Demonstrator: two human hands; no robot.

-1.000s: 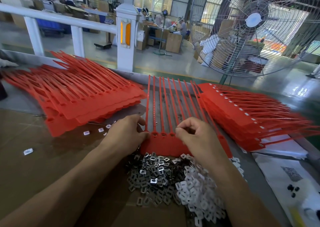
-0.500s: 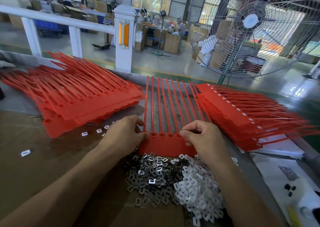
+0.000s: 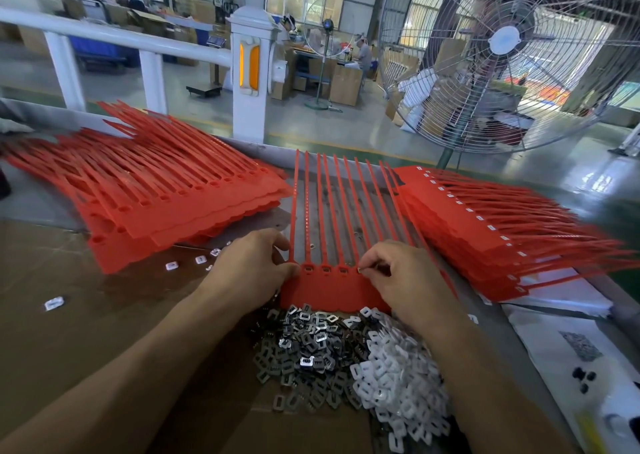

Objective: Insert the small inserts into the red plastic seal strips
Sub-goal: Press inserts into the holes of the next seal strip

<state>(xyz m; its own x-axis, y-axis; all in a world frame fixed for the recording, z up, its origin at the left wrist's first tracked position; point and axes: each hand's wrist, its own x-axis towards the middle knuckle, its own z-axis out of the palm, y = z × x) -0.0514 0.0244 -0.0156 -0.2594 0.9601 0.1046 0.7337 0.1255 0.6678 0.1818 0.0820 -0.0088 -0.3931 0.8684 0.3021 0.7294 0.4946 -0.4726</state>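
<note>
Red seal strip sheet is lying flat on the desk in the middle, tails pointing away. Left hand is gripping the sheet's left edge, fingers curled around it. Right hand is pinching a small insert at a slot along the sheet's row of heads. Loose pile of metal inserts and white inserts is sitting just below the sheet. Red strip stacks are lying at left and right.
</note>
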